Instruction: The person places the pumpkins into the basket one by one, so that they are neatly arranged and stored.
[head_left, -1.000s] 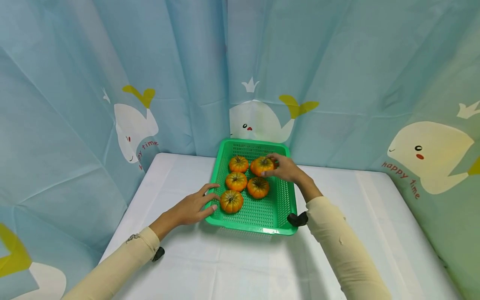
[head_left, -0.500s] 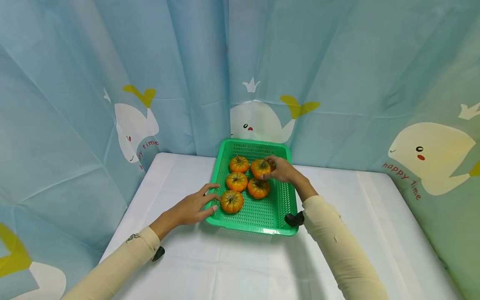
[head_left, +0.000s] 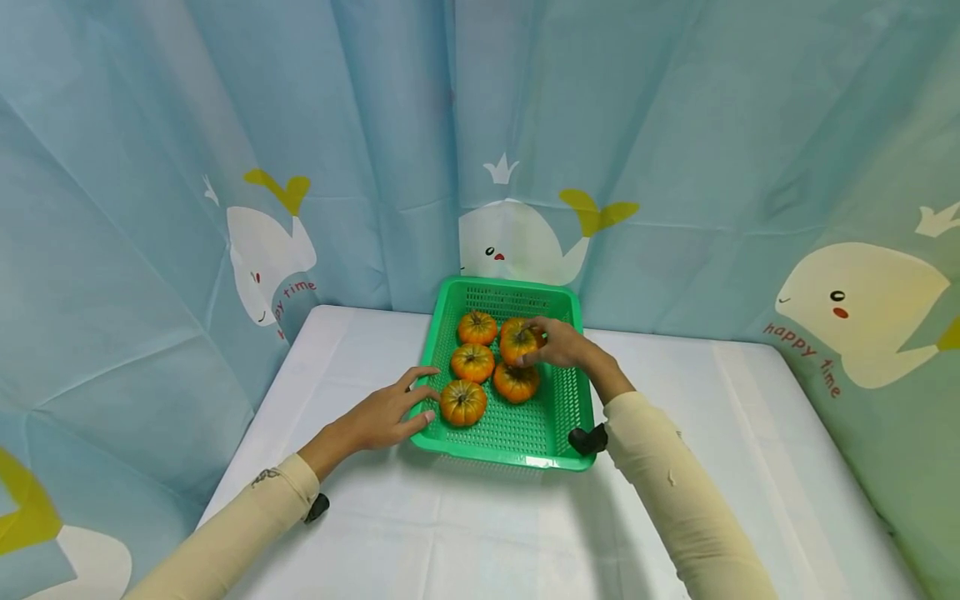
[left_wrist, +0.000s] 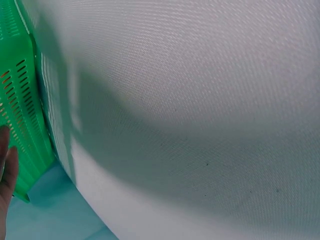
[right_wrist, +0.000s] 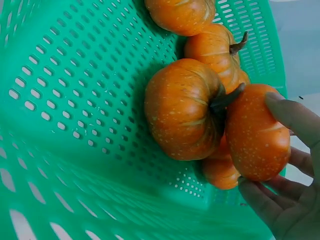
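Observation:
Several small orange pumpkins lie in a green plastic basket (head_left: 558,458). In the head view my right hand (head_left: 558,343) grips one pumpkin (head_left: 519,345) above the others, between thumb and fingers. The right wrist view shows that held pumpkin (right_wrist: 257,135) beside another with a long stem (right_wrist: 182,110). Behind the held one, a further pumpkin (head_left: 512,323) partly shows. My left hand (head_left: 386,414) rests at the basket's left rim, fingers spread, near the front-left pumpkin (head_left: 462,403). Only a few left fingertips show against the basket wall (left_wrist: 22,115) in the left wrist view.
The basket stands on a table with a white cloth (head_left: 480,533). A light blue curtain (head_left: 405,150) with printed whales hangs behind and at both sides, close to the basket's back edge.
My right hand has come slightly nearer and to the left with the pumpkin. Another pumpkin now shows behind it. The left hand and basket have stayed put.

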